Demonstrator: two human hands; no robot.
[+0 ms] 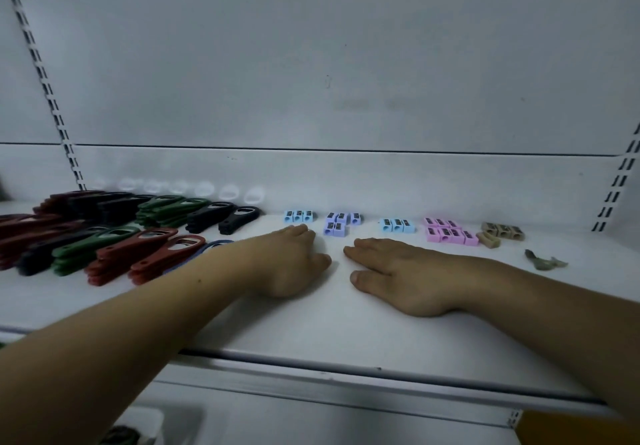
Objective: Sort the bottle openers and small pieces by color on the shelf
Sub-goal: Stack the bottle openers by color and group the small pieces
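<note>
Noted blue pieces just beyond left hand toward shelf back edge, fingers curled, grip unclear; right hand flat, fingers together, farther.

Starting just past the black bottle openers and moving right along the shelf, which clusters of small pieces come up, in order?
light blue plastic blocks → purple plastic blocks → second light blue blocks → pink plastic blocks → tan plastic blocks → greenish odd-shaped pieces
</note>
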